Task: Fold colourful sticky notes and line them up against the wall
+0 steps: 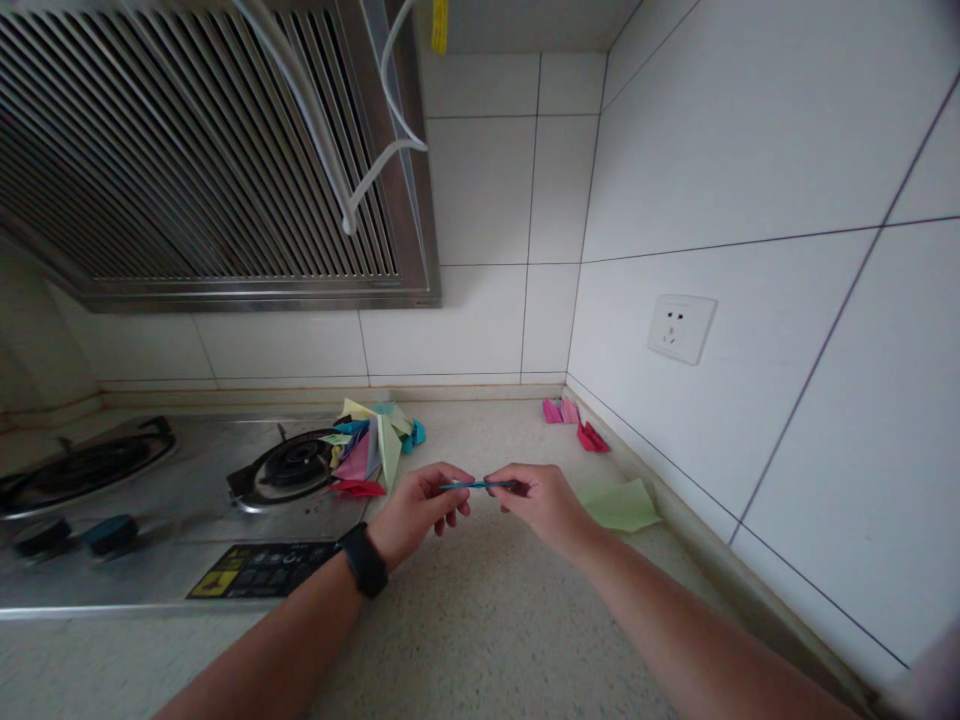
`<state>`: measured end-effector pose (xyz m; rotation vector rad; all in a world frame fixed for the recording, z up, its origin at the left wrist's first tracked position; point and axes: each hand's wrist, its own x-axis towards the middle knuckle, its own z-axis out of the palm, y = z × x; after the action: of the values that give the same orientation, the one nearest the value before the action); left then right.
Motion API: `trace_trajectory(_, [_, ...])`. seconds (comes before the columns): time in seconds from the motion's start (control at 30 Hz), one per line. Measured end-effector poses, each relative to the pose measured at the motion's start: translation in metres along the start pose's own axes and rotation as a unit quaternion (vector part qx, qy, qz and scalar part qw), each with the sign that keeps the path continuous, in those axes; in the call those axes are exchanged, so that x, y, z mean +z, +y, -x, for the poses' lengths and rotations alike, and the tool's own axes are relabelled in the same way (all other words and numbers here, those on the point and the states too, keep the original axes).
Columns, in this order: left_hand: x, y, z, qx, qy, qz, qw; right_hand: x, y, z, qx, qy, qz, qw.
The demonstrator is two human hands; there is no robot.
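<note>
Above the speckled countertop (480, 620), my left hand (420, 505) and my right hand (536, 500) pinch a thin blue piece of folded paper (478, 485) between thumbs and fingers. The paper is seen edge-on, so its folded shape cannot be made out. Each hand grips one end, with a small gap between the fingertips. Under my right wrist lies a light green sheet of paper (626, 505). A pile of colourful folded papers (371, 450) sits left of my left hand, partly on the stove's edge.
A gas stove (187, 480) fills the left side, with a range hood (225, 180) and a hanging white cable (322, 120) above it. In the back right corner lie pink folded papers (561, 411) and a red one (592, 437). A socket (681, 328) is on the right wall.
</note>
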<state>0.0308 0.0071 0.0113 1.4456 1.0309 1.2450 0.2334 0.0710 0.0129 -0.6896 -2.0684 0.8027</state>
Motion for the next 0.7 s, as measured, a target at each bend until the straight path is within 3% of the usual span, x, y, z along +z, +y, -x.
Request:
trace_trajectory(0.17, [0.0, -0.001, -0.001, -0.001, -0.014, -0.008, 1.0, -0.002, -0.004, 0.0, -0.031, 0.008, 0.026, 0.999])
trace_trajectory(0.37, [-0.001, 0.0, -0.002, 0.001, 0.002, 0.007, 1.0, 0.005, 0.0, 0.001, 0.061, -0.047, -0.147, 0.986])
trace_trajectory(0.47, [-0.001, 0.002, -0.001, 0.0, 0.007, 0.028, 1.0, 0.008, -0.002, 0.0, 0.065, -0.062, -0.223, 0.971])
trace_trajectory(0.7, [0.001, 0.006, 0.0, 0.014, 0.025, 0.036, 0.999, 0.007, -0.005, -0.002, 0.067, -0.031, -0.227, 0.971])
